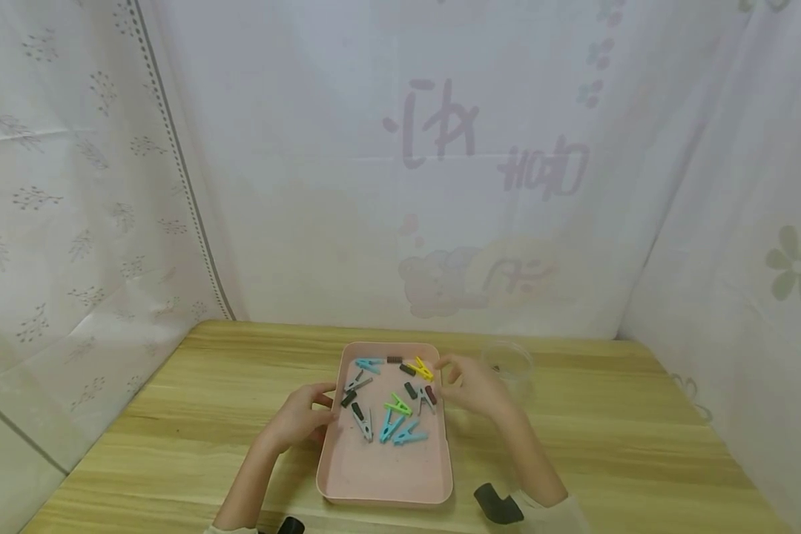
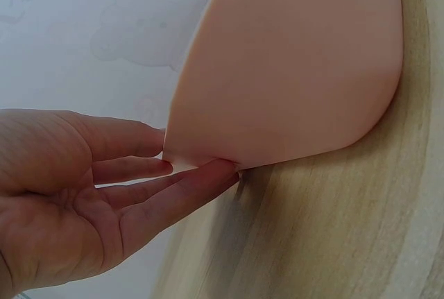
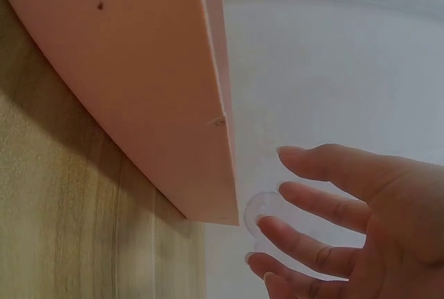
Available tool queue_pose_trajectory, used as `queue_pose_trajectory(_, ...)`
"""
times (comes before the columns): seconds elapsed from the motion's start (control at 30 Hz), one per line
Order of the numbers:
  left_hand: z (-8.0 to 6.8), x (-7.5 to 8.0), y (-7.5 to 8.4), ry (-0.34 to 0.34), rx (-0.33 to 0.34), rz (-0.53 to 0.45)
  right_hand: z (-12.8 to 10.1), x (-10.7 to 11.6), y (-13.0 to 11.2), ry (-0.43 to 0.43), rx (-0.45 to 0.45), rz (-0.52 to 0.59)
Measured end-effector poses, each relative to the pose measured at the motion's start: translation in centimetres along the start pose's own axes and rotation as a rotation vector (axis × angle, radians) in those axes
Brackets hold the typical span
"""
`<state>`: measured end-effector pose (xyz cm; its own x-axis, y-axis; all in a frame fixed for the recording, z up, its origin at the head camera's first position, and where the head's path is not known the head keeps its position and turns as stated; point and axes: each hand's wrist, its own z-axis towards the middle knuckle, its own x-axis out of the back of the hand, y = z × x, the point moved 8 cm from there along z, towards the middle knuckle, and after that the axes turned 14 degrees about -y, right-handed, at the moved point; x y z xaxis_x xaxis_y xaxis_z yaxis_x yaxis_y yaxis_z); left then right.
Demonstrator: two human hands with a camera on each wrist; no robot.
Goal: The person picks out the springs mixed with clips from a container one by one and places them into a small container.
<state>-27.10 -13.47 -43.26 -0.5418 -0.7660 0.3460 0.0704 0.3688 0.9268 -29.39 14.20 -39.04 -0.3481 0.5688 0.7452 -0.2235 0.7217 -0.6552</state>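
Note:
A pink rectangular tray (image 1: 387,475) stands on the table with several clothespins in it. A yellow clothespin (image 1: 419,368) lies near its far right corner, and a green clothespin (image 1: 398,405) near the middle. Light blue clothespins (image 1: 391,426) and grey ones with dark grips (image 1: 363,424) lie around them. My left hand (image 1: 298,417) holds the tray's left side; in the left wrist view its fingers (image 2: 184,191) reach the rim and underside. My right hand (image 1: 472,384) is beside the tray's right rim, fingers loosely bent. The right wrist view shows it apart from the tray, holding nothing.
A clear round container (image 1: 509,361) stands right of the tray, behind my right hand, with something small and dark in it. The wooden table (image 1: 614,437) extends to both sides. Patterned white cloth (image 1: 320,185) hangs along the back and sides.

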Motion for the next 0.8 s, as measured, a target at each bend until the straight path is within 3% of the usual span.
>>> queue_pose_trajectory(0.43,0.1,-0.1,0.1,-0.018,-0.007,-0.01,1.4,-0.9,0.6,-0.026,0.017,-0.017)
queue_pose_trajectory(0.8,0.1,-0.1,0.3,-0.017,-0.011,-0.012,2.2,-1.8,1.2,-0.045,-0.041,-0.07)
